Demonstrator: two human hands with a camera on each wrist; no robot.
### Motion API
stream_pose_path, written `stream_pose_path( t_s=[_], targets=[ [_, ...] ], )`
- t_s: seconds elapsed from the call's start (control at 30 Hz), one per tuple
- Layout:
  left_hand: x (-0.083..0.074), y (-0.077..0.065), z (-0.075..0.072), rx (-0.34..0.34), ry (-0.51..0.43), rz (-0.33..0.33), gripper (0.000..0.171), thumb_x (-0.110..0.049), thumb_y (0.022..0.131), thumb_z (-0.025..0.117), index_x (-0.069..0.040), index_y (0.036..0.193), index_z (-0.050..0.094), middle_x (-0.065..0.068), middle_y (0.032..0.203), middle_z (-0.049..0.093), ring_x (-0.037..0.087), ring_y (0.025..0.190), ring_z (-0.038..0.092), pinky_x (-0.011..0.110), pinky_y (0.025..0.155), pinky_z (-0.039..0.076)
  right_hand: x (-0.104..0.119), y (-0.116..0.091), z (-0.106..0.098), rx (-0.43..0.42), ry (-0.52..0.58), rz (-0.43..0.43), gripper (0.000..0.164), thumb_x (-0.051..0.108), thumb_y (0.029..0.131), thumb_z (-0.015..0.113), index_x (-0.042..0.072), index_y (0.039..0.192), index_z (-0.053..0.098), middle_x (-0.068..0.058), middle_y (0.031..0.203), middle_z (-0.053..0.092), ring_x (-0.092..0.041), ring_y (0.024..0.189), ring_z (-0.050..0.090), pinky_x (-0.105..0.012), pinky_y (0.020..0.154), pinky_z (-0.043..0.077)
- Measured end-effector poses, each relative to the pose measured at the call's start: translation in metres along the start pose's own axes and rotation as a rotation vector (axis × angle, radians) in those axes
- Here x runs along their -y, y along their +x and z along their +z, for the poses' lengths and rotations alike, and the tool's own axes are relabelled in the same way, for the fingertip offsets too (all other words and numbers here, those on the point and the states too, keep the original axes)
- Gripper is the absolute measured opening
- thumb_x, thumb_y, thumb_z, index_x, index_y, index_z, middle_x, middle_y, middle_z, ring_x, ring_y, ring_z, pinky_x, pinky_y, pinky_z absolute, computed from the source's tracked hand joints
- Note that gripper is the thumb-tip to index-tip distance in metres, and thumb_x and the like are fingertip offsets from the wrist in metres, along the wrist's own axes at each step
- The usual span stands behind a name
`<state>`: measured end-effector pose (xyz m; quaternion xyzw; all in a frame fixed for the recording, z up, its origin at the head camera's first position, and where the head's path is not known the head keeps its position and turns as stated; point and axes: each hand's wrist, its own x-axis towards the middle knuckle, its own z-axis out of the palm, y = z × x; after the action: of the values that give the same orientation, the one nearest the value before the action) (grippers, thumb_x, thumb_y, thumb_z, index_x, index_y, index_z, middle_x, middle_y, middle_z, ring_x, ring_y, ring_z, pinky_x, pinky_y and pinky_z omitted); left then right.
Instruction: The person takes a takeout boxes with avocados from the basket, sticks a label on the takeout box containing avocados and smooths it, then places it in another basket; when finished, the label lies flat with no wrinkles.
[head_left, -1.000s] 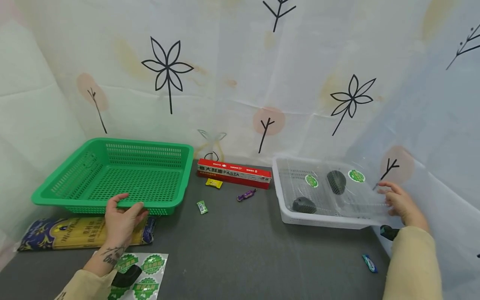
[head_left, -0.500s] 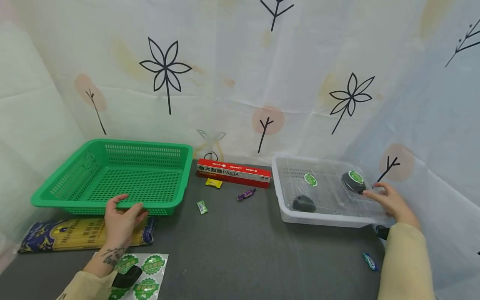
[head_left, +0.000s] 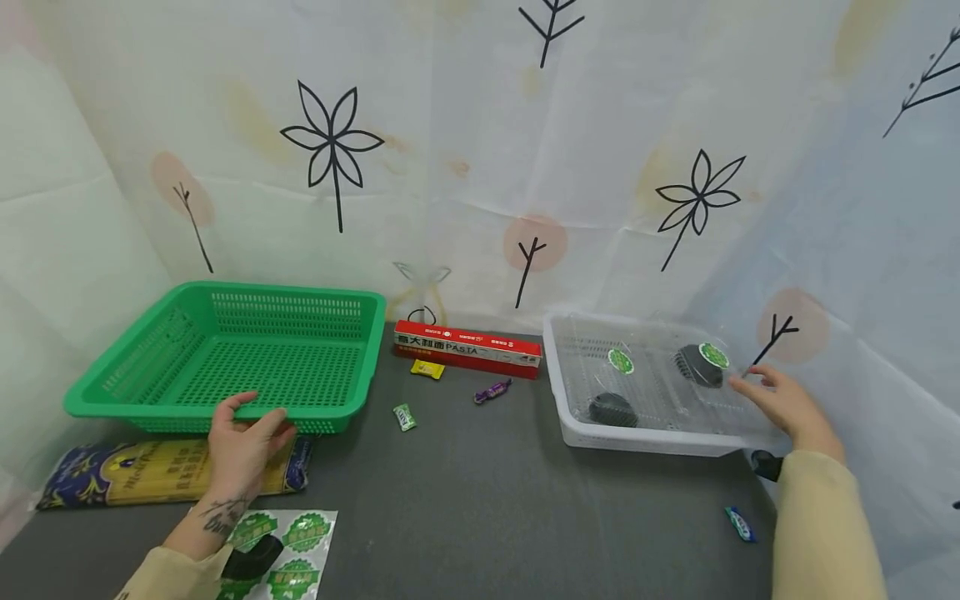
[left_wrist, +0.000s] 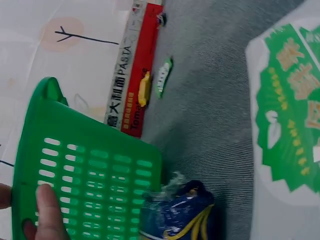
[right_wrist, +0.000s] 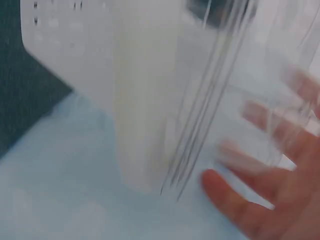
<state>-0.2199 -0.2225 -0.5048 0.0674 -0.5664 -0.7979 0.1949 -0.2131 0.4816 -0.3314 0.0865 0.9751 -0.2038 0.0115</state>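
At the left, my left hand (head_left: 243,442) grips the front rim of a green plastic basket (head_left: 352,417); in the left wrist view its thumb (left_wrist: 47,205) lies against the slotted wall. On the right stands a white plastic basket (head_left: 637,440) bearing clear plastic boxes (head_left: 667,408) with round green stickers. Two dark bumpy ovals, like avocados, show there: one near the front (head_left: 613,410), another at the right (head_left: 701,367). My right hand (head_left: 787,408) is at the right end of the clear plastic, fingers spread and blurred in the right wrist view; firm contact cannot be told.
A red pasta box (head_left: 467,350) lies against the backdrop. Wrapped candies in yellow (head_left: 427,368), purple (head_left: 492,392), green (head_left: 404,417) and blue (head_left: 740,525) are scattered about. A spaghetti packet (head_left: 150,473) and a sticker sheet (head_left: 300,550) lie at the left front.
My right hand has come leftward to the clear plastic's right end. The right dark oval slid right under its sticker, then slightly back left. My left hand stays on the green rim.
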Motion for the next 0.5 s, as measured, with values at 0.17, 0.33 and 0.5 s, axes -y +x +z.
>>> stream_pose_path(
  t_s=[0.17,0.33,0.5],
  targets=[
    [-0.039,-0.024,0.013,0.013,0.449,0.033,0.057,-0.034,0.082,0.059,-0.013,0.128,0.032,0.010,0.065,0.049,0.021,0.045,0.052,0.036,0.042,0.047,0.018,-0.003,0.007,-0.335,-0.058,-0.052,0.067,0.052,0.088,0.034,-0.004,0.125,0.037,-0.028,0.120,0.041,-0.044,0.101,0.041,-0.054,0.071,0.036],
    [-0.091,-0.050,0.048,0.067,0.929,0.155,0.052,-0.044,0.088,0.041,-0.008,0.125,0.034,0.007,0.058,0.042,0.018,0.035,0.033,0.032,0.033,0.029,0.049,0.002,0.009,-0.524,-0.075,-0.146,0.054,0.045,0.089,0.037,-0.002,0.116,0.047,-0.022,0.107,0.052,-0.038,0.094,0.048,-0.052,0.069,0.038],
    [-0.122,-0.036,0.082,0.260,1.113,0.472,0.043,-0.040,0.089,0.043,-0.008,0.117,0.046,0.004,0.066,0.048,0.013,0.039,0.035,0.028,0.034,0.027,0.089,0.020,0.018,-0.527,-0.101,-0.262,0.053,0.044,0.089,0.040,-0.001,0.116,0.048,-0.023,0.106,0.053,-0.038,0.094,0.050,-0.052,0.073,0.039]
  ],
)
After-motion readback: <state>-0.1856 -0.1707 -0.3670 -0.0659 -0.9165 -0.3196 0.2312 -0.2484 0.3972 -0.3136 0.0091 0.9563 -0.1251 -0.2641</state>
